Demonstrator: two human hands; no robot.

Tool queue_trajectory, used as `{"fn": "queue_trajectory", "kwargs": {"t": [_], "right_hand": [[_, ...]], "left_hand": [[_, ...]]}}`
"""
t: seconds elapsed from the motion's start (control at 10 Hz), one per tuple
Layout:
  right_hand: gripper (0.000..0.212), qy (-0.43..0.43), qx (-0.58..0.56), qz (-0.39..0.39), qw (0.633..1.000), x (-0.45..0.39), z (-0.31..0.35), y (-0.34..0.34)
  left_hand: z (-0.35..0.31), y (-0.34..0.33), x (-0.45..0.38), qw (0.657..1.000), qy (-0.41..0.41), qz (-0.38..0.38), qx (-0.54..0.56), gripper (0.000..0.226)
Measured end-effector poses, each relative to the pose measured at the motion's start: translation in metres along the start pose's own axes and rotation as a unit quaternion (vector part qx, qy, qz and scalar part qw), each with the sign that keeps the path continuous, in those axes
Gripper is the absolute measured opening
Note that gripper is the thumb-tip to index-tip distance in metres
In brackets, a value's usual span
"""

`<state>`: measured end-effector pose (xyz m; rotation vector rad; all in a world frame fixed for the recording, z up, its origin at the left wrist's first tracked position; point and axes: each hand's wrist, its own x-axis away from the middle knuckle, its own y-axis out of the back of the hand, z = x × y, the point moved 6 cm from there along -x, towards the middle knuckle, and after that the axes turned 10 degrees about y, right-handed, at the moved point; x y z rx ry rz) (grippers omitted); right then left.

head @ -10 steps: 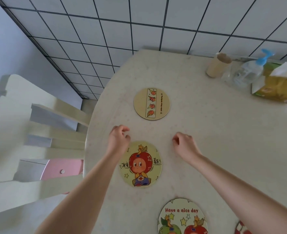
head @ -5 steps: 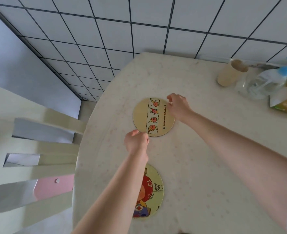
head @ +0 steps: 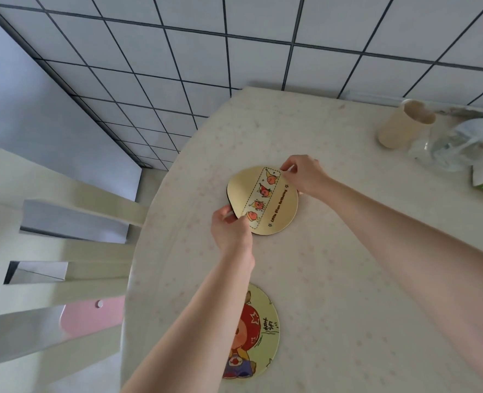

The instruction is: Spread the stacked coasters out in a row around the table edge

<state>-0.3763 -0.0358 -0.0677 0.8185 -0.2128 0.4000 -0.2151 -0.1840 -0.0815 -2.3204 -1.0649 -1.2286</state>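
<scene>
Fingers [head: 236, 219] of your left hand [head: 230, 232] pinch the near-left rim of the round tan coaster printed with a strip of small red fruit figures [head: 263, 204]; your right hand [head: 302, 174] pinches its far-right rim, thumb on top; a dark edge shows beneath it at the left, so it probably tops the remaining stack, on the pale speckled table [head: 348, 279] a little in from the curved left edge. Lifting could go wrong if your pinch catches two discs at once, since they look thin and cling flat; a tilted lift could also drag the pile towards the edge. Nearer you lies the round cream coaster with a red-headed cartoon figure [head: 258, 333], already placed, partly under your forearm. At far right stands a beige cylindrical cup [head: 399, 127], its inside apparently empty; beside it a clear plastic bag [head: 456, 146] holds contents you cannot make out.
</scene>
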Motion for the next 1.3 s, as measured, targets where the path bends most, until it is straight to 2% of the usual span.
{"fn": "queue_trajectory", "kwargs": {"t": [0.1,0.2,0.4,0.5,0.7,1.0,1.1,1.2,1.3], "right_hand": [[0.017,-0.04,-0.07,0.02,0.997,0.011,-0.005,-0.002],[0.016,-0.082,-0.137,0.004,0.987,0.027,-0.011,0.0],[0.012,-0.186,-0.299,-0.032,0.936,0.069,-0.036,-0.021],[0.008,-0.196,-0.306,-0.058,0.93,0.08,-0.042,-0.031],[0.017,-0.158,-0.204,-0.1,0.961,0.083,-0.038,-0.03],[0.026,-0.155,-0.145,-0.079,0.974,0.091,-0.032,-0.027],[0.022,-0.146,-0.143,-0.062,0.977,0.104,-0.029,-0.028],[0.016,-0.162,-0.151,-0.035,0.975,0.125,-0.032,-0.031],[0.021,-0.159,-0.143,-0.035,0.976,0.159,-0.029,-0.031]], "left_hand": [[-0.014,-0.001,-0.005,0.999,-0.034,0.016,-0.026,0.048],[-0.03,0.001,-0.014,0.995,-0.059,0.017,-0.074,0.053],[-0.06,0.003,-0.037,0.987,-0.08,-0.001,-0.139,0.043],[-0.068,-0.003,-0.043,0.978,-0.102,-0.005,-0.181,0.034],[-0.069,-0.006,-0.043,0.962,-0.139,-0.012,-0.234,0.03],[-0.072,-0.011,-0.028,0.925,-0.186,0.064,-0.324,0.034],[-0.07,-0.003,-0.015,0.922,-0.198,0.064,-0.327,0.048],[-0.066,0.01,0.001,0.922,-0.202,0.063,-0.324,0.048],[-0.061,0.036,0.022,0.915,-0.221,0.069,-0.329,0.042]]}}
